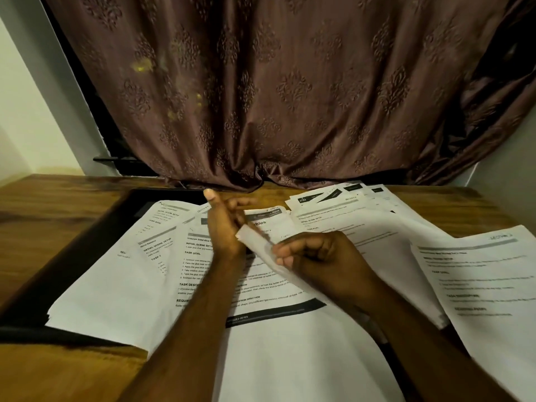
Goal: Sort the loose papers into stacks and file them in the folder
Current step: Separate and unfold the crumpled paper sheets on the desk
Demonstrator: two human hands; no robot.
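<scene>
Papers (139,288) cover our black folder (72,274) on the wooden table (43,210); a curtain (290,97) hangs behind. Our right hand (322,259) pinches a lifted sheet (258,245); our left hand (223,224) hovers with loose, empty fingers.

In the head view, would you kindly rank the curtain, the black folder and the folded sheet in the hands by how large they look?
1. Curtain, by far the largest.
2. Black folder, mostly covered by papers, so its true extent is unsure.
3. Folded sheet, gripped by the right hand beside the left hand.

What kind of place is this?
Probably a home desk or study corner: a wooden table strewn with printed papers, pushed against a window hung with a patterned brown curtain.
</scene>
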